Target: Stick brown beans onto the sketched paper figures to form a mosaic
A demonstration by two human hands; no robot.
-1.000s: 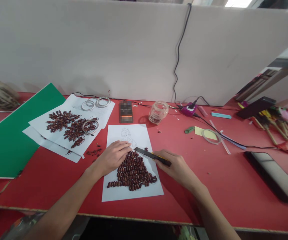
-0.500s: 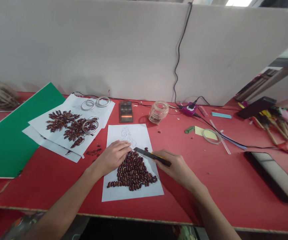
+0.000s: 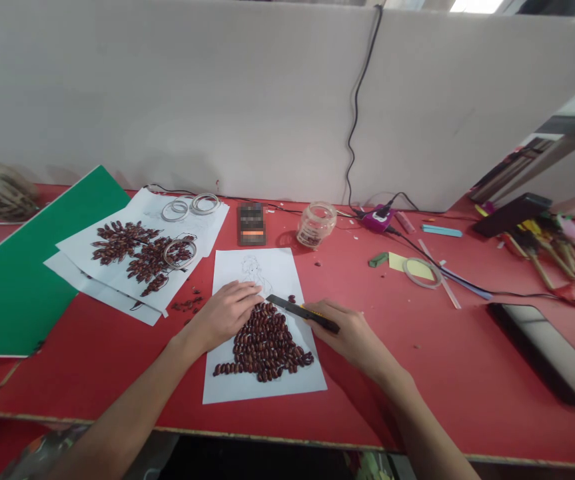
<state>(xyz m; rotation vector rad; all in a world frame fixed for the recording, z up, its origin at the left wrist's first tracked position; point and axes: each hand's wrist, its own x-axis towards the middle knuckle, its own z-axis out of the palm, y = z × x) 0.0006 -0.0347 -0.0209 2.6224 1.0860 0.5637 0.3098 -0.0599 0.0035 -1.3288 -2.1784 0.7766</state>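
My right hand (image 3: 340,325) is closed around a black and yellow utility knife (image 3: 294,308), its blade pointing left. The blade's tip lies at the upper edge of a patch of dark red-brown beans (image 3: 267,343), close to my left fingertips. My left hand (image 3: 230,310) rests on the white paper (image 3: 287,267) with its fingers stretched out toward the blade; whether a bean is under the fingertips is hidden. The beans sit in rows and form a wide skirt shape below a pencil-drawn figure (image 3: 254,270). One loose bean (image 3: 292,299) lies just above the knife.
Bean-covered drawings (image 3: 82,233) and a green board (image 3: 12,287) lie to the left, with bean bits (image 3: 187,305) nearby. Behind the paper are a phone (image 3: 252,224) and a glass jar (image 3: 316,225). Rightward are a purple power adapter (image 3: 378,219), cables and a large dark phone-like slab (image 3: 550,353).
The utility knife and my right hand have shifted very slightly left. My left hand stays in place, and the beans look the same.
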